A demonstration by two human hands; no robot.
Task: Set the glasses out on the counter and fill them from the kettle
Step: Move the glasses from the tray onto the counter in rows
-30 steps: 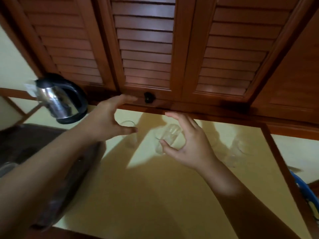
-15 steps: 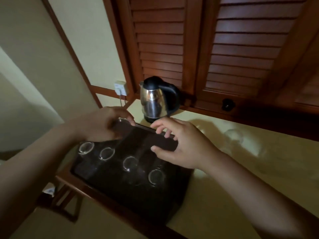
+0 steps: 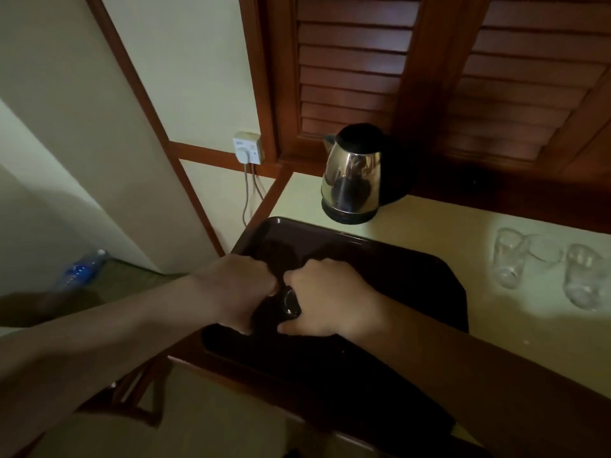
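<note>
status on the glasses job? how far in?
Done: three glasses stand on the counter. In hand: both hands, left hand and right hand, are down in the dark tray around another glass. Left: kettle untouched, nothing visibly poured.

tray (image 3: 413, 269): dark, fills counter's left end. behind it, kettle (image 3: 352, 180) stands close against louvred doors (image 3: 429, 77). right of tray, three glasses (image 3: 509, 259) clustered; bare counter (image 3: 515, 312) lies between tray and glasses.

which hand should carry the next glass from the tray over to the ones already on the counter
Probably the right hand: it is curled on a glass in the tray, nearer the counter glasses. The left hand sits farther away.
</note>
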